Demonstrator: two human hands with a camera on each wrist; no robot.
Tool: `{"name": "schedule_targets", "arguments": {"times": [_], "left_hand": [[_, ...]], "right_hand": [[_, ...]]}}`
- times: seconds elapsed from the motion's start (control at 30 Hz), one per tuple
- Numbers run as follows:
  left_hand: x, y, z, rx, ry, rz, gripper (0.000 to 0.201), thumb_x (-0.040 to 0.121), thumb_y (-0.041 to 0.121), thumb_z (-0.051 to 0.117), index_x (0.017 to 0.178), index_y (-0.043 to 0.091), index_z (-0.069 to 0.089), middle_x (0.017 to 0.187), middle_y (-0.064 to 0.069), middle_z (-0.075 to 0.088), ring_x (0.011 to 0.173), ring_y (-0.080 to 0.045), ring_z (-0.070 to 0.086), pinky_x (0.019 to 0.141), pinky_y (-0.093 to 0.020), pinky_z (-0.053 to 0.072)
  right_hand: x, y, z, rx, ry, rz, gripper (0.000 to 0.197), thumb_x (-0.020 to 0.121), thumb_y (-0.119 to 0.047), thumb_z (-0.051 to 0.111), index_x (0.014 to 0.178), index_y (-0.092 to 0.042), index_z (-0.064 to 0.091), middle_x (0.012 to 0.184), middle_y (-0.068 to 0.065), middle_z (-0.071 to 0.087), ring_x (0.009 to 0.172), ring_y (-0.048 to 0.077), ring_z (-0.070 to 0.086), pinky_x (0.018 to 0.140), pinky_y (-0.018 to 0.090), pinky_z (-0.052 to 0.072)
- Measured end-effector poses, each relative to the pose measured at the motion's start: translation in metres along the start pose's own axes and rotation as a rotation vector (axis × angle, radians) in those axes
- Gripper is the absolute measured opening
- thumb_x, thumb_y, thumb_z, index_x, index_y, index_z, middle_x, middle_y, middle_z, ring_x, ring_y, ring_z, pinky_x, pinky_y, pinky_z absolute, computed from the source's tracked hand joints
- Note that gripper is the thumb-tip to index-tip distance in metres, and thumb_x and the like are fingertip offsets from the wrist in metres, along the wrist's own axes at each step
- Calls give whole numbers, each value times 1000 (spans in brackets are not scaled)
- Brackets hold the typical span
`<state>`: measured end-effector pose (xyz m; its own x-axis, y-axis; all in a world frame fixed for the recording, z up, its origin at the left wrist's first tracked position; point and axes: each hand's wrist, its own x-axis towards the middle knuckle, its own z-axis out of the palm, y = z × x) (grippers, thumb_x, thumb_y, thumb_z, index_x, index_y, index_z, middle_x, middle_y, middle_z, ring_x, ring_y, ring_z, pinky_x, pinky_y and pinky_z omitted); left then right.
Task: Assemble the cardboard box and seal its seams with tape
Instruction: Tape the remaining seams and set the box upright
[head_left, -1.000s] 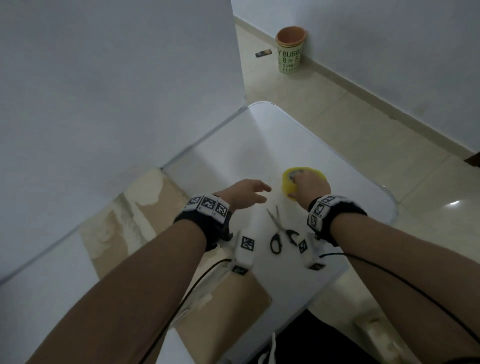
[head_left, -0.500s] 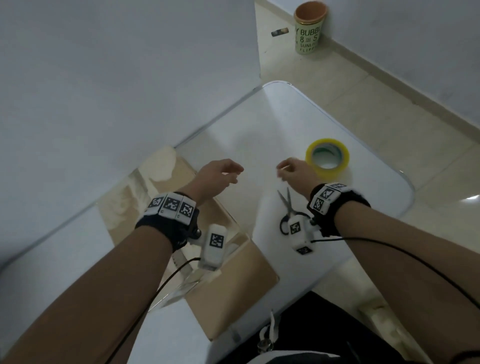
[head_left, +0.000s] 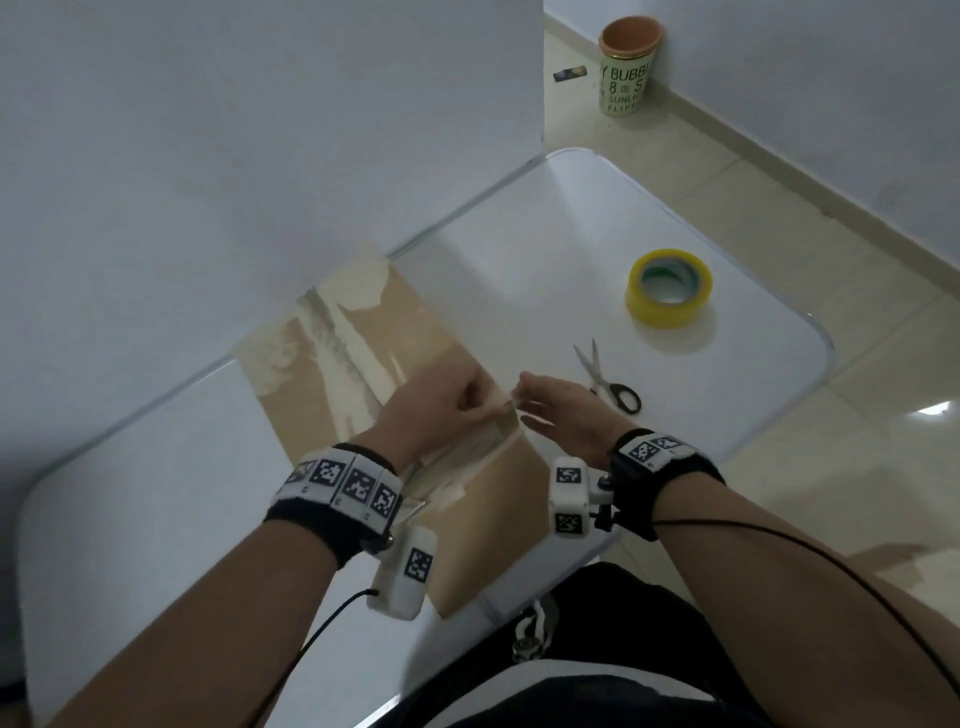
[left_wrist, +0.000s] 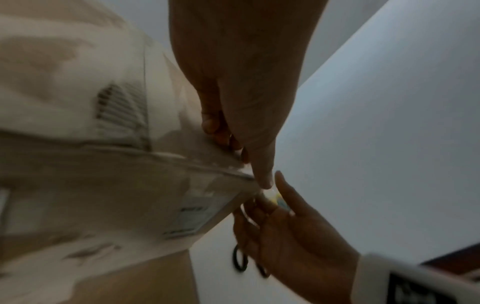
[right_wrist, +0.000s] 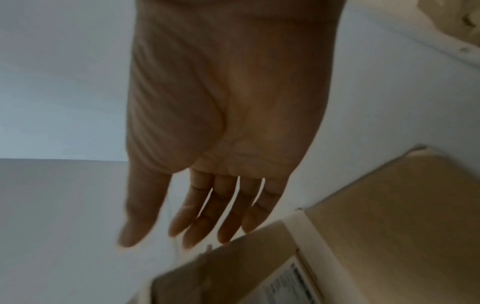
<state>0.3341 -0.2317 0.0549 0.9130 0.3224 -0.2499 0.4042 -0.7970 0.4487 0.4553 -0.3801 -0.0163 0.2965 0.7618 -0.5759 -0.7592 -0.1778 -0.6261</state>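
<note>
A flattened brown cardboard box (head_left: 363, 338) with old tape scraps and a label lies on the white table (head_left: 519, 249). My left hand (head_left: 452, 405) grips its raised right edge, fingers curled over the flap (left_wrist: 145, 181) in the left wrist view. My right hand (head_left: 550, 410) hovers at the same corner with straight, spread fingers (right_wrist: 226, 216) and holds nothing. The box corner (right_wrist: 389, 195) lies just beyond those fingertips. A yellow tape roll (head_left: 665, 314) stands on the table to the far right. Scissors (head_left: 597, 376) lie between the roll and my right hand.
A white wall panel (head_left: 260, 130) runs along the table's far left side. A green cup with an orange rim (head_left: 626, 67) and a small dark object (head_left: 569, 74) sit on the tiled floor by the wall. The table's rounded edge (head_left: 826, 353) is to the right.
My right hand let go of the tape roll and came back left to the box corner. My left hand moved onto the box and took hold of its edge.
</note>
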Motion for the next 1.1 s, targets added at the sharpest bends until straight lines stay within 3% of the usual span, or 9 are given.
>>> {"name": "schedule_targets", "arguments": {"times": [0.17,0.33,0.5,0.6,0.7,0.83,0.97,1.03,1.1], "left_hand": [[-3,0,10,139,10,81,42,82,60,48,77,19,46,78,6,47,66,-13,42,53,-23,30],[-2,-5,9,163,-65,103,35,86,48,59,85,16,46,84,4,47,70,-16,43,59,-27,33],[-1,-1,9,139,-55,121,33,87,45,59,86,15,46,83,3,47,69,-15,42,58,-27,31],[-2,-2,10,145,-48,118,38,87,46,59,90,10,51,85,1,50,69,-16,43,56,-25,31],[-3,-2,11,141,-40,123,34,86,43,62,88,12,48,85,4,46,70,-13,40,53,-20,26],[-2,-3,11,146,-41,121,33,86,41,64,91,12,49,86,4,47,73,-14,41,58,-25,28],[-1,-5,14,116,2,138,35,87,45,60,92,11,52,87,3,50,70,-13,41,56,-24,31],[0,-6,18,118,11,142,33,85,41,64,93,10,52,93,2,51,73,-13,42,59,-25,31],[0,-9,21,80,34,136,33,83,38,67,89,11,50,91,3,49,73,-13,41,61,-23,31]], "right_hand": [[5,6,9,-33,111,-120,17,93,-19,59,76,-19,56,79,-2,60,79,8,58,74,22,43],[11,10,15,-139,129,-154,20,93,-20,59,74,-21,54,77,-5,57,75,6,54,76,22,42],[20,19,21,-208,131,-204,17,95,-19,56,78,-17,55,79,1,57,78,14,52,79,30,42],[21,24,23,-341,173,-172,18,95,-34,53,95,-17,59,89,0,59,88,16,54,89,35,44],[25,26,23,-487,186,-41,44,96,-46,45,126,-15,51,119,5,58,110,19,54,101,39,43],[27,10,21,-675,199,1,38,102,-21,36,135,-9,48,137,10,51,111,18,49,81,21,40],[21,3,34,-497,124,-14,48,101,-43,31,132,-14,55,132,2,58,118,20,55,104,37,41],[16,0,50,-490,95,-113,44,103,-37,33,124,-9,59,117,4,62,107,16,57,99,32,43],[16,0,61,-627,76,-223,39,105,-24,29,131,-7,51,117,3,55,110,13,51,100,24,38]]}}
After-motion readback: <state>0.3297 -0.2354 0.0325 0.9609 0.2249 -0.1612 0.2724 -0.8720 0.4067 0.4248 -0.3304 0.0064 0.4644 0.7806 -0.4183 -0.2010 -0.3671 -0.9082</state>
